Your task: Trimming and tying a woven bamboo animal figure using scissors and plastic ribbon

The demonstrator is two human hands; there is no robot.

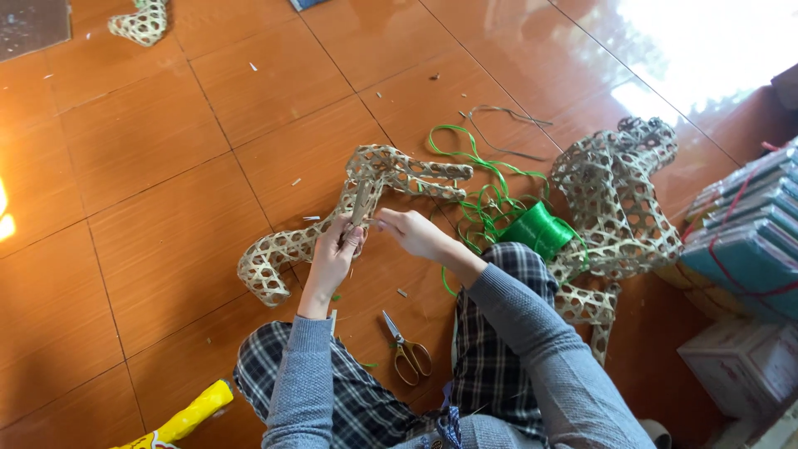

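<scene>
— Sitting on the tiled floor (150, 208), the person has both hands out in front of the knees. What is the biggest thing near them?

— Off to the right of the right hand (416, 233) stands a woven frame (615, 208) of pale open lattice, well apart from the fingers. Past it, further right, sits a stack of flat packs (748, 241) tied with red cord.

— And between the hands?

— A second woven piece (349, 208), long and bent, lies on the floor straight ahead. Its looped end curls left of the left hand (332, 258), and its forked end reaches up past the right hand.

— How do the hands stand?

— The left hand is closed around the middle of the woven piece, fingers curled up on it. The right hand is pinched narrow, fingertips at the same spot, just beside the left; whether it grips a strip there I cannot tell.

— Smaller things?

— A spool of green ribbon (540, 229) rests just right of the right forearm, with loose ribbon trailing above it. Scissors (406, 349) with yellow handles lie below the hands, between the knees.
</scene>
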